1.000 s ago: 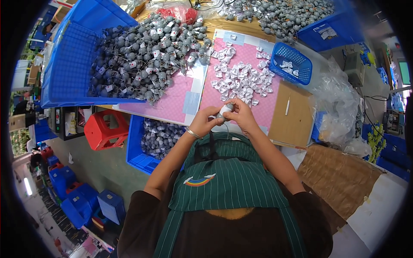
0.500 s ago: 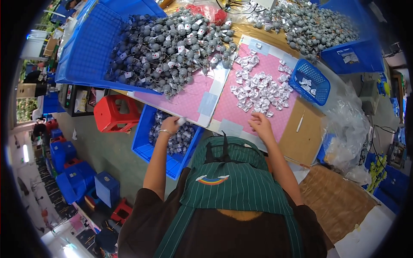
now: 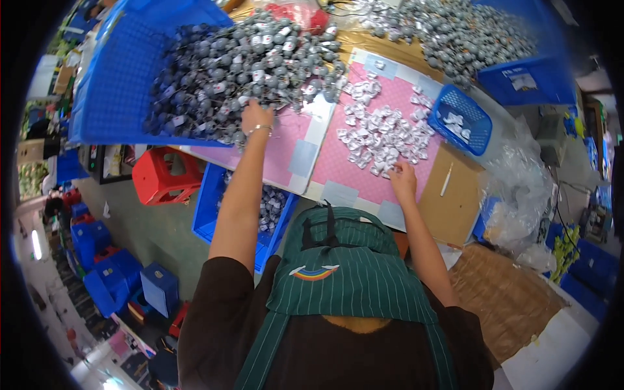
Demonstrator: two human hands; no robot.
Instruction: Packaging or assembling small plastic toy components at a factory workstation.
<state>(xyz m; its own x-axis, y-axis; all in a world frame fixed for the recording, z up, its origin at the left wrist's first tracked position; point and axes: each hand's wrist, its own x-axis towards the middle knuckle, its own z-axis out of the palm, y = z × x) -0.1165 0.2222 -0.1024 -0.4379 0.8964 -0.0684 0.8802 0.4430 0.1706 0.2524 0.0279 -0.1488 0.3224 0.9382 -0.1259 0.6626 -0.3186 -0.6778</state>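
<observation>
My left hand point(image 3: 257, 118) reaches to the near edge of a big heap of grey ball-shaped pieces with thin stems point(image 3: 273, 62), some bearing white caps. Its fingers are bent together among them, and what they grip is hidden. At the near right edge of a spread of small white folded-looking pieces point(image 3: 383, 133), my right hand point(image 3: 403, 182) pinches at one white piece with its fingertips. These white pieces lie on a pink patterned sheet point(image 3: 325, 172) on the table. Below my left forearm, a blue crate point(image 3: 207, 208) holds more grey pieces.
A large blue bin point(image 3: 117, 97) lies tipped behind the heap. To the right are a blue basket point(image 3: 484, 123) with white pieces, brown cardboard point(image 3: 448, 201) with a white pen-like tool point(image 3: 446, 180), and clear plastic wrap point(image 3: 520, 188). A red stool point(image 3: 156, 175) stands at left.
My left hand has moved from above the blue crate up to the grey heap; the pale piece it held is gone from view. My right hand has closed in on the white pieces.
</observation>
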